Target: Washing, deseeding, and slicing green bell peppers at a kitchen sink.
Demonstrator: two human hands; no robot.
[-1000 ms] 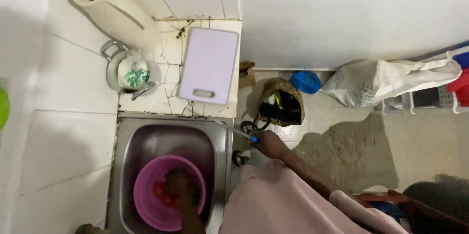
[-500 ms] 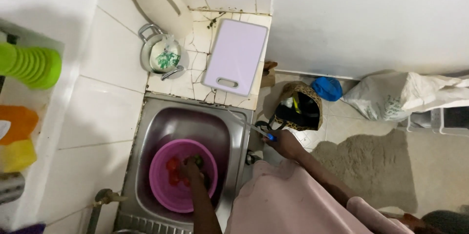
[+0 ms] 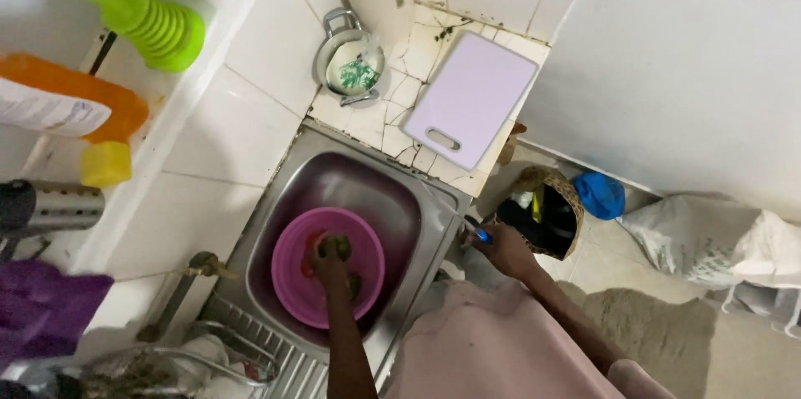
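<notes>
Lower centre of frame: left hand (image 3: pixel 332 254) grasps a vegetable (image 3: pixel 340 245) inside pink bowl (image 3: pixel 288 270); right hand (image 3: pixel 503 249), right of sink (image 3: pixel 417 232), holds a blue-handled knife (image 3: pixel 480 233).

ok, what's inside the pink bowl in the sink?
The pink bowl holds the left hand, gripping something green, with a red piece beside it. The hand and forearm cover the rest; any water can't be made out.

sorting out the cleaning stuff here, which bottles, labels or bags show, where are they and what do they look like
Orange bottle: on the shelf at left, lying sideways, white label, yellow cap.
Green bottle: top left above it, ribbed, bright green.
White bag: on the floor at right, crumpled and bulging.
No signs or screens in view.
</notes>
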